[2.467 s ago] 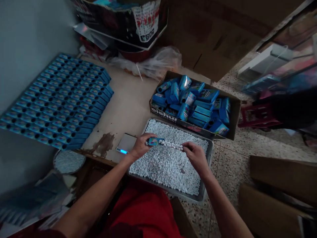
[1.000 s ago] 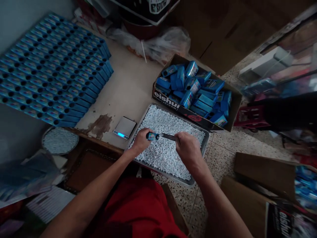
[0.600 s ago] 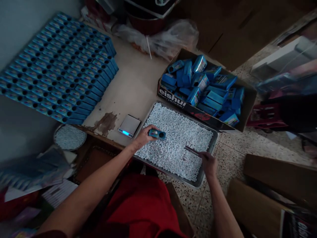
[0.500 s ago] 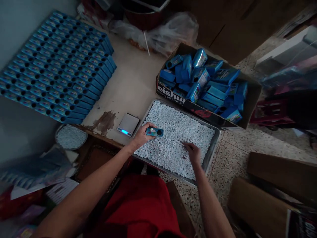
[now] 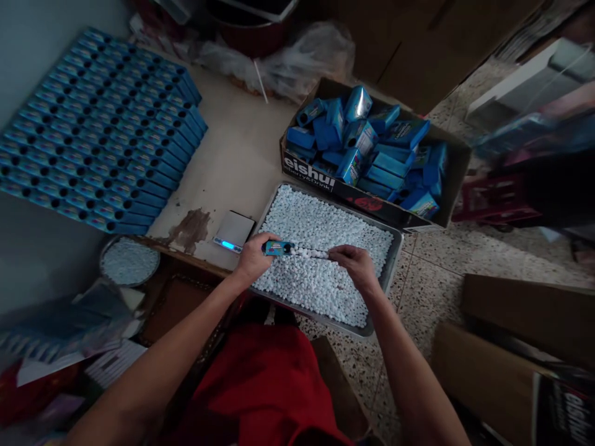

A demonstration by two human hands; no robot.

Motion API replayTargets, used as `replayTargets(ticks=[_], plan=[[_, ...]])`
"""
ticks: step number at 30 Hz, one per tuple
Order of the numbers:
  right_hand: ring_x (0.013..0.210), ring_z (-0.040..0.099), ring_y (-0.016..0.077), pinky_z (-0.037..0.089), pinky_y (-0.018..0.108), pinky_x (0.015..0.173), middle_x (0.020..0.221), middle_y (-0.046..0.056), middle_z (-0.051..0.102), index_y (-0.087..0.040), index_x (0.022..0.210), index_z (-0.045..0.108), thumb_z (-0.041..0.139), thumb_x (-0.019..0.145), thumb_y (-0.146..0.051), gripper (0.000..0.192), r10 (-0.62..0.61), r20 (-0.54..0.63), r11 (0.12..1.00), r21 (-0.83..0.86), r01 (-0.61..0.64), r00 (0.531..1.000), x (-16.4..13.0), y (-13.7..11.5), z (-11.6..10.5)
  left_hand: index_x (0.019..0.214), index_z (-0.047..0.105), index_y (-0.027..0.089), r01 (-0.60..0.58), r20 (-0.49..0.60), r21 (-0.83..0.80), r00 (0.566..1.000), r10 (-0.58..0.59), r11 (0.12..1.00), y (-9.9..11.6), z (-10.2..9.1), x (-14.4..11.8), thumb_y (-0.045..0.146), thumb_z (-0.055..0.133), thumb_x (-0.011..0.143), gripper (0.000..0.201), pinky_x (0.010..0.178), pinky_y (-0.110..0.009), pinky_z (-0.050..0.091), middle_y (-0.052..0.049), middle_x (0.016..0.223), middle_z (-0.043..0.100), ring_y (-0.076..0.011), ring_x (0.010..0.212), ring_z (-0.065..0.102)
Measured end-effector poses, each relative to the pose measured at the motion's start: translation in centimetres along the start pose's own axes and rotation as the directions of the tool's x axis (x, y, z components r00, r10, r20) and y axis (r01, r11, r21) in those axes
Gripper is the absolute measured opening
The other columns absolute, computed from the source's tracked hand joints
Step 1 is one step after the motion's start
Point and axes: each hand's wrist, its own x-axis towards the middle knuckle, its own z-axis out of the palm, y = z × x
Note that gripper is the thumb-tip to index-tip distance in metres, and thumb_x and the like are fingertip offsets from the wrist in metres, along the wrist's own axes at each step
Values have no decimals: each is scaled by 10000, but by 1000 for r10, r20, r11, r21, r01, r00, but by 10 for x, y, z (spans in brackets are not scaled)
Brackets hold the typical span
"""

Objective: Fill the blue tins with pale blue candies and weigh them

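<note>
The left hand (image 5: 251, 259) is pinching the small blue box (image 5: 277, 248) over the tray (image 5: 395, 260) of white pills; the right hand (image 5: 357, 266) is gripping a scoop with a pill row (image 5: 310, 253), lying sideways and pointing left at the box's open end.

The cardboard box (image 5: 409, 214) behind the tray of white pellets (image 5: 325, 260) carried the word "eishu" in white letters on its dark front wall, with a smaller line beneath it too blurred to make out. A second dark carton (image 5: 564, 412), on the floor well to the right of that tray, bore the same "eishu" lettering, partly cut off. Print on the blue packets stayed unreadable.
</note>
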Motion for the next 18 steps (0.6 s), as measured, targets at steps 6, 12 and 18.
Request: replayTargets(ticks=[6,12,18], plan=[[802,707,230,488,355,783,866,56,802,-229,853,814,622,831,-210,195,-217,0,826,-533,184,976,-16,-74,10,965,717,195,-42,4,4,999,42,999,22,8,-2,35,581,708,332,916,-329,512,-43,999,744,-219,979,668],[799,698,239,484,350,759,882,88,784,-231,865,798,577,844,-181,228,-321,64,583,-773,251,945,-36,-112,23,973,713,203,54,33,-193,998,-49,980,23,21,-1,124,647,726,268,913,-330,514,-29,979,736,-210,943,668],[822,692,303,480,416,782,876,110,788,-207,850,788,617,804,-381,248,-247,-351,772,-634,-36,903,-29,-24,-94,1014,674,172,142,83,-357,989,-120,923,-1,8,5,174,724,656,361,833,-314,552,-44,982,748,-202,880,698]])
